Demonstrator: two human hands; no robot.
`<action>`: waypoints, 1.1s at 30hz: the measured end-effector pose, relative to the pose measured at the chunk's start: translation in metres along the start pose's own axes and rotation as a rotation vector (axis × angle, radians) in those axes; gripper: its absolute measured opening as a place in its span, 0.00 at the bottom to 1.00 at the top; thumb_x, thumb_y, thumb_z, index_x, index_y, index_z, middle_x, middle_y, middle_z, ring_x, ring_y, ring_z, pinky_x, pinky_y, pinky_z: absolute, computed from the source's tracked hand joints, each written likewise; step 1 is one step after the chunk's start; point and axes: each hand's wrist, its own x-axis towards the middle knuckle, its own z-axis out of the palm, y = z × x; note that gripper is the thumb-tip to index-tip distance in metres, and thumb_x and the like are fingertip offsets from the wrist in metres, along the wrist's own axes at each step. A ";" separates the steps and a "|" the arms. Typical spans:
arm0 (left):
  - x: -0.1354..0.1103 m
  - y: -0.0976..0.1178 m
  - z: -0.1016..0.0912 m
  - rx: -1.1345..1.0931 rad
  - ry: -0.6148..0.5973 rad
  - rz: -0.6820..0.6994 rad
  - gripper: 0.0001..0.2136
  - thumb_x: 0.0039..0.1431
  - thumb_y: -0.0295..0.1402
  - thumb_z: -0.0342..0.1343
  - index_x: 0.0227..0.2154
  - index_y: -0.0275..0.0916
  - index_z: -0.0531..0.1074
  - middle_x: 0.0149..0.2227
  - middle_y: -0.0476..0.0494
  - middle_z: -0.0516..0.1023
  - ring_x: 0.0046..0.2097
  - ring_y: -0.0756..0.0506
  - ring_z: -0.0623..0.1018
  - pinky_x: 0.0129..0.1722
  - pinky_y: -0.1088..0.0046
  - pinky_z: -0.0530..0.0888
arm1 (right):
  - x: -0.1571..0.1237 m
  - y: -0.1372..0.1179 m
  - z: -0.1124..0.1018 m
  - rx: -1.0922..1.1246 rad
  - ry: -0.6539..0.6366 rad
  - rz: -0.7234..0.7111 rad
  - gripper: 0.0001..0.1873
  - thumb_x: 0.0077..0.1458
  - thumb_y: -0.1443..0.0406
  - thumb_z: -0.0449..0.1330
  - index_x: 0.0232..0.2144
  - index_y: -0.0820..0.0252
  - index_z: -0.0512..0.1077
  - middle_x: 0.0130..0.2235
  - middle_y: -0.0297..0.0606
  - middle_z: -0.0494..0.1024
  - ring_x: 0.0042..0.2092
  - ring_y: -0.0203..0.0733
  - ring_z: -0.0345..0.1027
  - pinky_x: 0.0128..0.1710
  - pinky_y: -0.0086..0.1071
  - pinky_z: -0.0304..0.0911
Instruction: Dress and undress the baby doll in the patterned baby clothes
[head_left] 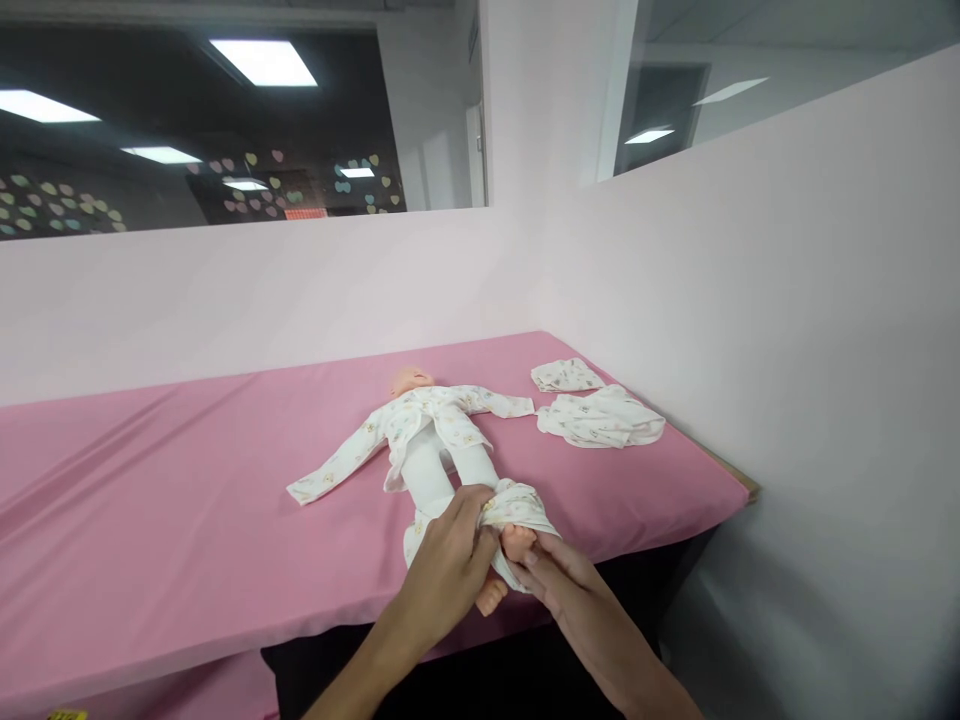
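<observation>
A baby doll [411,379] lies on its back with its head away from me. It wears a white printed top [427,404], its sleeves spread to both sides. White printed pants [519,503] are bunched about its lower legs, and both bare feet stick out of the cloth. My left hand [451,548] is closed on the pants, its fingers pinching fabric between the legs. My right hand [574,590] grips the pants beside the upper foot [517,542], with thumb and fingers partly hidden. Below it shows the other foot [491,596].
A pink-covered table [187,480] carries everything and meets the walls at the back and right. A folded printed cloth [566,375] and a crumpled white printed garment [602,417] lie at the right. Dark space shows beneath the table's front edge.
</observation>
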 end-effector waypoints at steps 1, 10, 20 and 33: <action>0.000 -0.003 0.000 -0.009 0.016 -0.004 0.14 0.66 0.31 0.40 0.51 0.44 0.65 0.51 0.45 0.72 0.49 0.44 0.72 0.47 0.66 0.68 | -0.002 -0.006 -0.005 -0.030 -0.035 0.021 0.16 0.61 0.56 0.58 0.46 0.57 0.76 0.41 0.40 0.78 0.46 0.46 0.71 0.56 0.45 0.61; -0.003 -0.009 0.005 0.127 -0.006 0.055 0.18 0.65 0.27 0.40 0.55 0.43 0.63 0.53 0.42 0.69 0.49 0.43 0.72 0.48 0.64 0.69 | 0.022 -0.010 -0.048 -0.516 -0.182 -0.064 0.17 0.62 0.61 0.55 0.51 0.50 0.75 0.51 0.37 0.77 0.56 0.51 0.67 0.60 0.46 0.54; -0.007 -0.010 -0.016 0.351 -0.118 -0.036 0.15 0.62 0.36 0.51 0.50 0.39 0.69 0.47 0.39 0.74 0.49 0.38 0.70 0.50 0.58 0.65 | 0.058 -0.031 -0.048 -0.794 0.078 -0.295 0.11 0.60 0.57 0.57 0.41 0.53 0.75 0.43 0.37 0.78 0.48 0.47 0.69 0.49 0.38 0.61; 0.043 -0.026 -0.052 -0.441 -0.118 -0.165 0.10 0.61 0.38 0.50 0.43 0.42 0.66 0.33 0.51 0.71 0.31 0.51 0.69 0.31 0.76 0.65 | 0.153 -0.046 -0.010 -0.526 -0.416 -0.028 0.14 0.51 0.60 0.64 0.40 0.57 0.75 0.33 0.34 0.73 0.33 0.35 0.64 0.30 0.28 0.59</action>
